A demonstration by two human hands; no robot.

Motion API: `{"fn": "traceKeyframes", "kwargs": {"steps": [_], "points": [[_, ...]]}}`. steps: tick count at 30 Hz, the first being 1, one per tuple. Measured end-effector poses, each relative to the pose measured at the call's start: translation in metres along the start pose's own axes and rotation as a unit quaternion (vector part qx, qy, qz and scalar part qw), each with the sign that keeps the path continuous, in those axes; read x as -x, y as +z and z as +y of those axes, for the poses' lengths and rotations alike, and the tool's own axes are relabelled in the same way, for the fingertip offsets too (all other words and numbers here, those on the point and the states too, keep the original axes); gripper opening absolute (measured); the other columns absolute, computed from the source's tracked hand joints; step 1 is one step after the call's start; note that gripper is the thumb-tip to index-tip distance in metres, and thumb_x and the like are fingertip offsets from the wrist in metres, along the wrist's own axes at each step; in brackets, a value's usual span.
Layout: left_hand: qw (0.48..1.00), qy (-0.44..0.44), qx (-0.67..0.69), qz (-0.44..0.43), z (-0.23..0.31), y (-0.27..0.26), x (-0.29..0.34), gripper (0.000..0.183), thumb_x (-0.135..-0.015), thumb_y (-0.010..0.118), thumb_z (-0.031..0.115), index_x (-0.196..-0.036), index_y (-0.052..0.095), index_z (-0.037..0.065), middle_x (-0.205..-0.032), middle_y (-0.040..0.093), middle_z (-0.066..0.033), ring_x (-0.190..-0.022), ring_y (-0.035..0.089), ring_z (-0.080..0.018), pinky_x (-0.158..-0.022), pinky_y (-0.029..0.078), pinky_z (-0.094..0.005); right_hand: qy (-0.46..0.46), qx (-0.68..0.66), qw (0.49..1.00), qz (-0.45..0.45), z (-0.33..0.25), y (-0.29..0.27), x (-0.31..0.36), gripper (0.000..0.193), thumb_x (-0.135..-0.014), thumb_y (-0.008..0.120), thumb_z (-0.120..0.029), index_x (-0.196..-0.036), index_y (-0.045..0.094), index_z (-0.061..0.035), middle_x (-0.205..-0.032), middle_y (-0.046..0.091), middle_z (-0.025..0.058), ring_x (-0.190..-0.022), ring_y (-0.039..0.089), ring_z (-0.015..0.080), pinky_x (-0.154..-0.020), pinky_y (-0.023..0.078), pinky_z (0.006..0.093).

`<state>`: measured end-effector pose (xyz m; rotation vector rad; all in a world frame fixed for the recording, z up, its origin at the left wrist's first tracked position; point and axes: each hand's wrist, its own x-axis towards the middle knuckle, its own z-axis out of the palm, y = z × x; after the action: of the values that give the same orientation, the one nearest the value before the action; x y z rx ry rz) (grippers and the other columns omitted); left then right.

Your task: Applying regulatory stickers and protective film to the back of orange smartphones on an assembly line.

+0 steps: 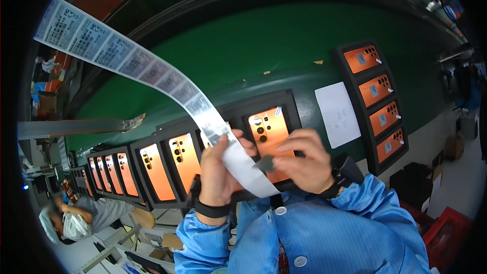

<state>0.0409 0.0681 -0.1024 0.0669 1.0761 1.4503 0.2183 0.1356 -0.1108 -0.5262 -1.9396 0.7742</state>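
A long white strip of printed labels (152, 71) runs from the upper left down to my body. My left hand (217, 172) is closed on the strip near its lower part, thumb on top. Below that grip the strip is blank. In my right hand (307, 162), thumb and fingers pinch a small dark grey sticker (264, 163), which overlaps the strip's edge in view. Beneath my hands lies an orange phone (271, 124) in a black tray (293, 106), camera side up. The strip and my left hand partly hide a neighbouring phone.
More orange phones (156, 172) in black trays line the green bench (284, 35) to the left. At right, another black tray (341, 53) holds several orange phones with grey labels. A white paper sheet (337, 114) lies between. Another person (76, 213) sits at the lower left.
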Motion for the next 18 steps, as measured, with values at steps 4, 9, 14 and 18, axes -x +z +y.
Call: {"fn": "traceKeyframes", "kwargs": {"steps": [4, 9, 14, 18], "points": [[0.936, 0.118, -0.332, 0.008, 0.015, 0.017, -0.013, 0.025, -0.085, 0.051, 0.006, -0.106, 0.06, -0.005, -0.075, 0.054, -0.0021, -0.068, 0.053, -0.0111, -0.07, 0.046, -0.0293, 0.076, 0.042, 0.996, 0.035, 0.016, -0.035, 0.005, 0.021, -0.067, 0.072, 0.002, -0.088, 0.068, 0.0004, -0.082, 0.062, 0.0099, -0.08, 0.057, 0.0262, -0.069, 0.046, 0.0335], [0.654, 0.299, -0.689, -0.09, -0.017, 0.02, -0.038, 0.022, -0.082, 0.053, -0.001, -0.102, 0.061, -0.003, -0.088, 0.059, -0.0259, -0.075, 0.057, -0.0426, -0.067, 0.046, -0.0446, 0.145, 0.077, 0.983, 0.082, 0.023, -0.05, 0.014, 0.023, -0.068, 0.073, 0.003, -0.09, 0.067, 0.0034, -0.077, 0.062, 0.0105, -0.075, 0.057, 0.0261, -0.067, 0.045, 0.0333], [0.592, 0.301, -0.74, -0.103, -0.039, 0.025, -0.057, 0.028, -0.075, 0.052, -0.003, -0.102, 0.06, -0.003, -0.082, 0.06, -0.0253, -0.076, 0.058, -0.0421, -0.068, 0.046, -0.0474, 0.139, 0.084, 0.984, 0.075, 0.03, -0.058, 0.022, 0.02, -0.068, 0.074, 0.001, -0.088, 0.067, 0.0027, -0.078, 0.064, 0.01, -0.074, 0.058, 0.0249, -0.069, 0.045, 0.0328], [0.564, 0.352, -0.742, -0.087, -0.05, 0.021, -0.063, 0.028, -0.077, 0.053, 0.002, -0.105, 0.058, -0.003, -0.082, 0.06, -0.0251, -0.076, 0.059, -0.0411, -0.068, 0.047, -0.0469, 0.141, 0.076, 0.985, 0.066, 0.032, -0.061, 0.026, 0.016, -0.069, 0.073, 0.001, -0.084, 0.067, 0.002, -0.077, 0.065, 0.0097, -0.074, 0.059, 0.0247, -0.069, 0.045, 0.0332]]}}
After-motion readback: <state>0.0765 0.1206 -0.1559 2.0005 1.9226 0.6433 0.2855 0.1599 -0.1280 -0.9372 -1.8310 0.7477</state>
